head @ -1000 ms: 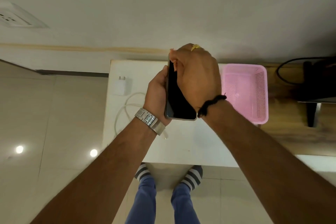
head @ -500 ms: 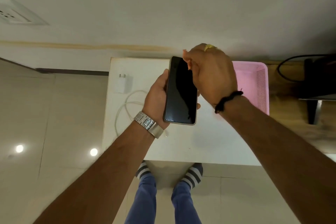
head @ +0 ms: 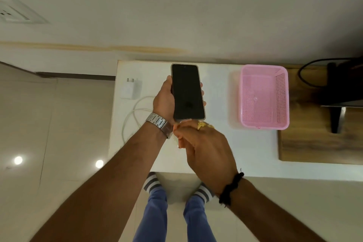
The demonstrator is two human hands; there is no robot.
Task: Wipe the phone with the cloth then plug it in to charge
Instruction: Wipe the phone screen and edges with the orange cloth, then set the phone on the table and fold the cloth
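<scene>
Since the earlier frame, your right hand [head: 204, 143] has dropped from the top of the black-screened slab phone [head: 187, 92] to its bottom edge, fingers pinched narrow; on what, I cannot tell. Your left hand [head: 165, 100] grips the phone above the white table [head: 220, 143], long axis pointing away from you, port end nearest your right hand. White charger brick [head: 131, 90] lies left. No legible writing.

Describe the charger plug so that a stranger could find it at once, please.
Find the white table against the wall. At its far left corner, left of the held phone, lies the charger plug: a small white block with two pins, unlike the thin looped cable beside it.
</scene>
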